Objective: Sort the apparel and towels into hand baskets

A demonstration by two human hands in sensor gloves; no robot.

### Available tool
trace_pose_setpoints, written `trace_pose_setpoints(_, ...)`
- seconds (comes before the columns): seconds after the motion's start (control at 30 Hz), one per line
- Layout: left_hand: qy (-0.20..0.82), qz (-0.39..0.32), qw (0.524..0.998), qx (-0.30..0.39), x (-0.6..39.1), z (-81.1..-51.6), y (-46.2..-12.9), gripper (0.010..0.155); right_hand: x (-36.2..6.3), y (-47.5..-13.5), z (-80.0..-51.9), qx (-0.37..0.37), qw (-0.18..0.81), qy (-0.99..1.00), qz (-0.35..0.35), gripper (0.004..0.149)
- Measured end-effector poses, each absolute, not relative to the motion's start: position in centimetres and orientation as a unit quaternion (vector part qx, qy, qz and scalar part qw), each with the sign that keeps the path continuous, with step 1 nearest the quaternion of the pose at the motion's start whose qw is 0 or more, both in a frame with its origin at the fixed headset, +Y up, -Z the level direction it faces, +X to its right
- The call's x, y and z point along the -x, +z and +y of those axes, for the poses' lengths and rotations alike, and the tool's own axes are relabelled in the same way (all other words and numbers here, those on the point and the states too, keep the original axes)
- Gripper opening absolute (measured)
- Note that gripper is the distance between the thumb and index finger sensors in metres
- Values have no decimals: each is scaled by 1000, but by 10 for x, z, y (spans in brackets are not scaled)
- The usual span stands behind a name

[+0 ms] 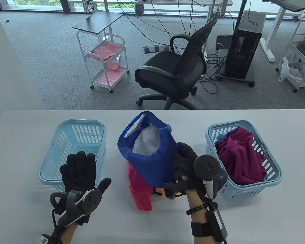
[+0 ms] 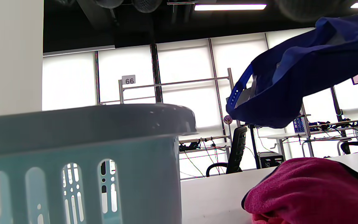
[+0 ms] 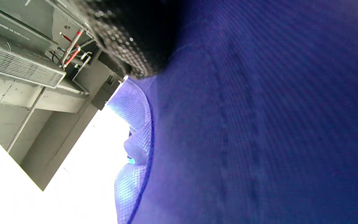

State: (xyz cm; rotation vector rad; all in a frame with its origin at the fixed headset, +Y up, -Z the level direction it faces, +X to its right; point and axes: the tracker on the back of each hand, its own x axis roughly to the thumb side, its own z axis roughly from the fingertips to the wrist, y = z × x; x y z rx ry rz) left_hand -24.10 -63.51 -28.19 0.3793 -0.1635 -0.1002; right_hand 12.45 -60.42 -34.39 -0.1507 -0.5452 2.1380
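My right hand (image 1: 184, 158) grips a blue cap (image 1: 152, 157) with a white lining and holds it raised above a small pile of pink and yellow cloth (image 1: 141, 189) at the table's middle. The cap also shows in the left wrist view (image 2: 294, 81) and fills the right wrist view (image 3: 259, 124). My left hand (image 1: 78, 169) is open, fingers spread flat, over the near rim of the left light-blue basket (image 1: 73, 137), which looks empty. The right light-blue basket (image 1: 274, 183) holds a maroon garment (image 1: 241, 155) and some blue cloth.
The pink cloth (image 2: 306, 189) lies close by the left basket's wall (image 2: 82, 168) in the left wrist view. Beyond the table's far edge stand a black office chair (image 1: 175, 68), a white cart (image 1: 104, 53) and a computer tower (image 1: 244, 53).
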Motion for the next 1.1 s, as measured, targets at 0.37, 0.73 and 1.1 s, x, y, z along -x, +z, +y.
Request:
trace_pose_setpoints(0.37,-50,-82,977,-191,242,-635,-282,97,-251,-321,-535,199,329,869,-312,42)
trace_pose_setpoints(0.73,-51,-83,977,-189,241,-635,-282,97,-284,-329,-545,267,138,911,-283,42)
trace_pose_setpoints(1.1,-53,-83,977,-187,240,-635,-282,96,-262,-369,-583,261,-81,942,-195,41)
